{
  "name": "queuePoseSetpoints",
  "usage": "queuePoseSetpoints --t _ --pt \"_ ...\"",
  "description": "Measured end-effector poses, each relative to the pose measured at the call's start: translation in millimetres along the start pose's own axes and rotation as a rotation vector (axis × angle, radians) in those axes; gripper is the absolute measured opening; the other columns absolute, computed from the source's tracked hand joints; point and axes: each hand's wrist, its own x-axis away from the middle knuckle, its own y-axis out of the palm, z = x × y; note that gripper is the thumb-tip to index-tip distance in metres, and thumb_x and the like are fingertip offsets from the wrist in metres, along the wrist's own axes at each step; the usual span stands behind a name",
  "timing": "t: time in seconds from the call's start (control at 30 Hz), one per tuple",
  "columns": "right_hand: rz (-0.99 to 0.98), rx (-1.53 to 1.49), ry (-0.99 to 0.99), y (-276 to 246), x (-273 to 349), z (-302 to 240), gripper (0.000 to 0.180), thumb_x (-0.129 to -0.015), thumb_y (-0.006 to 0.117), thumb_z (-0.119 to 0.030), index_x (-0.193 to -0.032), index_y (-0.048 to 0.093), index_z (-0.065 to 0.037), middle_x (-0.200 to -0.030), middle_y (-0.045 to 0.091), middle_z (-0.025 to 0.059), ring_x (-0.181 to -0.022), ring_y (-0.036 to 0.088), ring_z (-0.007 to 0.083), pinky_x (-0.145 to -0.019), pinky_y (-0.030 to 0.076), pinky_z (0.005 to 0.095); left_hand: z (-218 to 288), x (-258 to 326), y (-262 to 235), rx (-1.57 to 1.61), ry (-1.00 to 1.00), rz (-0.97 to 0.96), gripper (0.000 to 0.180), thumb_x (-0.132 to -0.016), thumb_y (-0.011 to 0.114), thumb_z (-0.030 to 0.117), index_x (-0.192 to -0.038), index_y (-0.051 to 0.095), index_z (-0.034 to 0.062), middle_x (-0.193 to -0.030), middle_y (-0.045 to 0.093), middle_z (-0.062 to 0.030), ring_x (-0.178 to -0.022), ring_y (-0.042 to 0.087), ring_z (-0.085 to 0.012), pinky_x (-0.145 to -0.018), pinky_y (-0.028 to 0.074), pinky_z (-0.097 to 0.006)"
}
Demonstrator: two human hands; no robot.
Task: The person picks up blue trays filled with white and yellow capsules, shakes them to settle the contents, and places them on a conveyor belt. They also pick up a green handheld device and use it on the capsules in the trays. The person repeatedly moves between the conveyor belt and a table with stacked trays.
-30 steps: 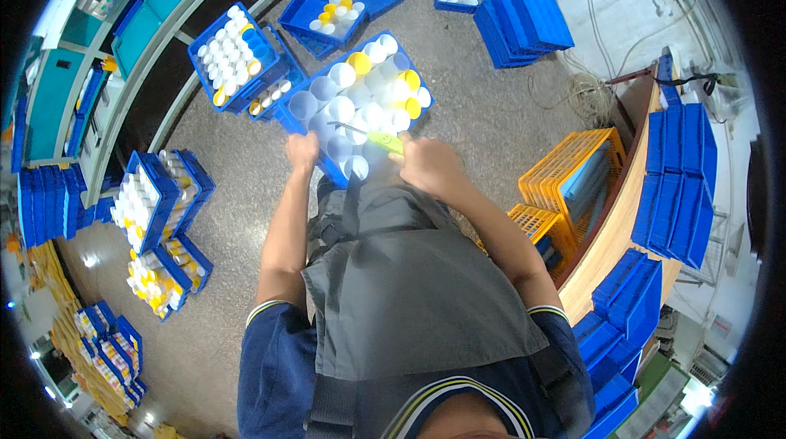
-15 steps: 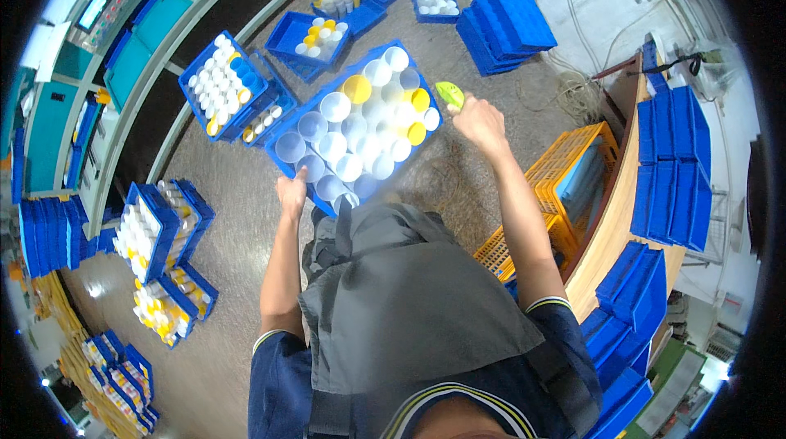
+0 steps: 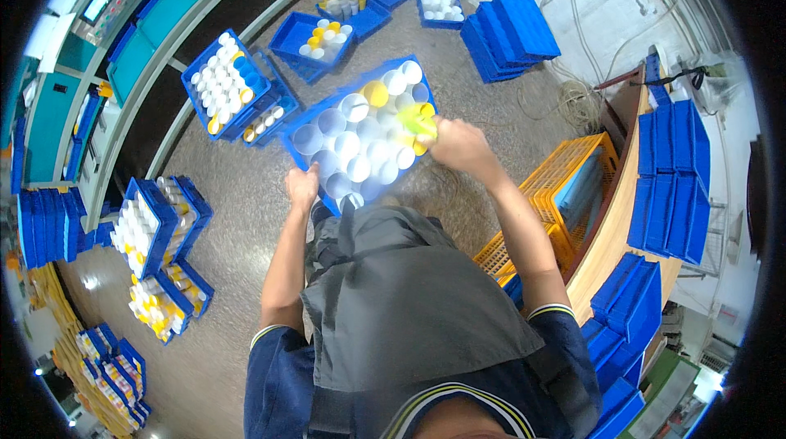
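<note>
So the blue plastic tray of white and yellow cone-shaped tubes (image 3: 360, 140) is held out over the speckled grey floor (image 3: 237, 226), not resting on anything. The left hand (image 3: 303, 187) is clamped around the tray's near corner, fingers curled shut on the rim. The right hand (image 3: 460, 144) is closed around a yellow-green tube (image 3: 416, 121) right at the tray's right edge, touching the row of yellow ones there.

What I'd worry about: the tray looks carried by one corner only, so it could tip and dump the tubes, which seem to just sit loose in their slots. Pushing that yellow-green tube in would add load on the unsupported side. It could also jam crooked against its neighbours.

Packaging-wise, going outward: a stack of orange slatted plastic crates (image 3: 565, 193) sits just right of the person, against the wooden bench edge (image 3: 610, 242), with tall stacks of empty blue trays (image 3: 671, 169) beyond. On the floor's left side, more blue trays filled with white tubes (image 3: 151, 230), another full tray (image 3: 225, 83) further up. At the far edge, a pile of empty blue trays (image 3: 512, 25) and small trays of mixed yellow and white tubes (image 3: 323, 33). No labels I can make out.
</note>
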Motion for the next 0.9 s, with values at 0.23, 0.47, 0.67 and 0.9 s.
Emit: queuePoseSetpoints --t 0.23,0.47,0.67,0.9 --pt "-0.044 -0.022 -0.134 27 12 -40 0.031 -0.085 0.060 -0.029 -0.102 0.060 -0.003 -0.079 0.067 0.0164 -0.075 0.067 0.0359 -0.068 0.052 0.0467 10 -18 14 -0.057 0.009 -0.098 0.059 -0.080 0.066 0.034 -0.115 0.057 -0.0124 -0.100 0.065 -0.0330 -0.103 0.062 -0.0451 -0.092 0.046 -0.047" --pt "-0.411 0.133 0.135 -5 49 -13 0.041 -0.089 0.059 -0.033 -0.117 0.057 -0.003 -0.090 0.069 0.0204 -0.084 0.068 0.0364 -0.075 0.054 0.0457 -5 -57 10 0.191 -0.181 -0.208 0.039 -0.080 0.068 0.029 -0.095 0.069 -0.0068 -0.085 0.070 -0.0219 -0.075 0.069 -0.0327 -0.072 0.053 -0.041" --pt "-0.140 0.284 0.277 -35 29 45 0.038 -0.092 0.057 -0.032 -0.112 0.059 0.000 -0.077 0.068 0.0233 -0.076 0.068 0.0404 -0.068 0.054 0.0479 -28 -60 2 0.404 -0.121 -0.193 0.029 -0.084 0.065 0.018 -0.100 0.068 -0.0067 -0.087 0.070 -0.0138 -0.072 0.066 -0.0212 -0.063 0.052 -0.035" --pt "-0.061 0.271 0.276 -39 -41 42 0.037 -0.092 0.057 -0.033 -0.108 0.060 0.000 -0.080 0.067 0.0253 -0.078 0.067 0.0415 -0.069 0.053 0.0495 -43 -75 -30 0.708 -0.221 -0.183 0.033 -0.089 0.061 0.014 -0.114 0.061 -0.0083 -0.108 0.067 -0.0150 -0.094 0.065 -0.0247 -0.084 0.051 -0.036"
